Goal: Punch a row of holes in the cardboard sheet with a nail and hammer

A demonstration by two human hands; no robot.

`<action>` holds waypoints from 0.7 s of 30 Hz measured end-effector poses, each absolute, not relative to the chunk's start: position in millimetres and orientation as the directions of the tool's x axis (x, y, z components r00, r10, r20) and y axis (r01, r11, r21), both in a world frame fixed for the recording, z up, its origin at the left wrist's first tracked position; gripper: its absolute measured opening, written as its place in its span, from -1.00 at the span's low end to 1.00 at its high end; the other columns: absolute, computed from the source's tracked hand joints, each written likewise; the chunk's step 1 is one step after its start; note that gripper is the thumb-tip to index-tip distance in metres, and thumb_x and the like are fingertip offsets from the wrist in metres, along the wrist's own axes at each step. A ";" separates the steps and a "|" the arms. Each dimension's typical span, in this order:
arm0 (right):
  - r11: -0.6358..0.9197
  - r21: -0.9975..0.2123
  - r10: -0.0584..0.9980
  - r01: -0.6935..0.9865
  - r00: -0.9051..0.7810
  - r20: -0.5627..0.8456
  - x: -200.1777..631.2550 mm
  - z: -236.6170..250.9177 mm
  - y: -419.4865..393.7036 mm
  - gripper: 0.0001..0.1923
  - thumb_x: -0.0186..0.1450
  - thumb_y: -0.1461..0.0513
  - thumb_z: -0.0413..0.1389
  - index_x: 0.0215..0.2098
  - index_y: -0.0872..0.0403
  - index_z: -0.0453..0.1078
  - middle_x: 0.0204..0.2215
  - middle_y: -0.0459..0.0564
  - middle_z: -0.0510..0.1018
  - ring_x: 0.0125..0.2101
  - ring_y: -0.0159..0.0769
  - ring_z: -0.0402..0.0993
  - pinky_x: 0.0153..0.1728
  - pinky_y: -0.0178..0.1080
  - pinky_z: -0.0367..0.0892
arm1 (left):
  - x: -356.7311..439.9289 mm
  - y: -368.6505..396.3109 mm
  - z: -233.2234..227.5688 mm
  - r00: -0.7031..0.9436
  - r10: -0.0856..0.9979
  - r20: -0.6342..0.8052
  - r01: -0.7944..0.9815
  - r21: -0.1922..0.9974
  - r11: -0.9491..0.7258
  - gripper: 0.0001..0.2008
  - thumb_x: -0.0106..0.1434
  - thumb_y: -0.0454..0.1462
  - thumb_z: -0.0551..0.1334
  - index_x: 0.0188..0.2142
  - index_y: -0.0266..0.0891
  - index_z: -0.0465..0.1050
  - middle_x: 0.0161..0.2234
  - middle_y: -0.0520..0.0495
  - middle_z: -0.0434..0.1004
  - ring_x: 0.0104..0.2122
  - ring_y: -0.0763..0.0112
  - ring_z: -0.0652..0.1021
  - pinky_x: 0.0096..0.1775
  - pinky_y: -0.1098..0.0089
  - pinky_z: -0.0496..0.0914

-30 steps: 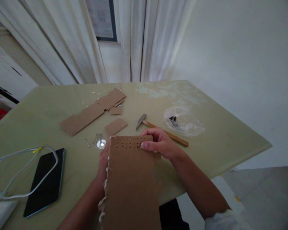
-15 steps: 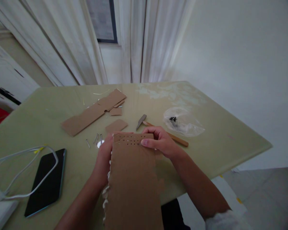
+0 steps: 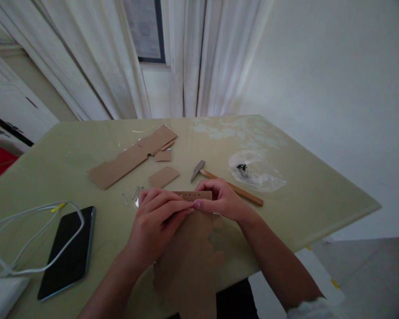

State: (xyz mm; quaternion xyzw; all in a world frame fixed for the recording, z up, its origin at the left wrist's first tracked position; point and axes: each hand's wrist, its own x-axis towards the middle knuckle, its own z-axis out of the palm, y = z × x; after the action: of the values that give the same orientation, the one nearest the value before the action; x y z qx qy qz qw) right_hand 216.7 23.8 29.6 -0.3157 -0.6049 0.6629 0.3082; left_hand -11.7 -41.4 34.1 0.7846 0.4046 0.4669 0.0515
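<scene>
A long piece of brown cardboard [image 3: 196,266] with rows of small holes near its far end hangs over the table's front edge. My right hand [image 3: 219,199] grips its far right corner, thumb on top and fingers behind. Across the far end lies my left hand [image 3: 161,210], closed, its fingertips meeting my right thumb; whatever may be pinched there is hidden. Just beyond my right hand is a hammer [image 3: 234,188] with a wooden handle. Several nails [image 3: 134,193] lie on the table beyond my left hand, beside a white round thing [image 3: 137,202] that is partly covered.
Cardboard strips [image 3: 129,164] and a small cardboard piece [image 3: 163,177] lie farther back. A clear plastic bag [image 3: 257,170] with small black things sits at the right. At the left are a dark tablet [image 3: 68,252] and a white cable [image 3: 33,270]. The table [image 3: 306,195] ends in front of me.
My left hand has moved from the cardboard's left edge over onto its holed end, covering many holes. The cardboard has tilted. My right hand keeps its grip.
</scene>
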 end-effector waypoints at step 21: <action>-0.245 -0.926 0.876 -0.288 -0.475 -0.084 221.5 30.9 24.3 -0.60 0.14 0.03 0.56 -0.31 0.06 0.53 -0.44 -0.15 0.58 -0.53 -0.45 0.46 -0.52 -0.42 0.35 | -84.5 1.2 6.8 -0.339 0.939 0.056 0.872 0.393 0.292 -0.66 0.44 -0.11 0.20 0.05 -0.19 0.63 -0.19 -0.20 0.78 -0.16 -0.03 0.72 -0.12 0.12 0.49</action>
State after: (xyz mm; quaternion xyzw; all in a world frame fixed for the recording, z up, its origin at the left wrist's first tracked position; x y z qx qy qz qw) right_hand 221.5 24.3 30.9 -0.3168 -0.4640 0.7227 0.4026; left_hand -84.5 1.2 6.8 0.5673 0.7982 0.1800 0.0929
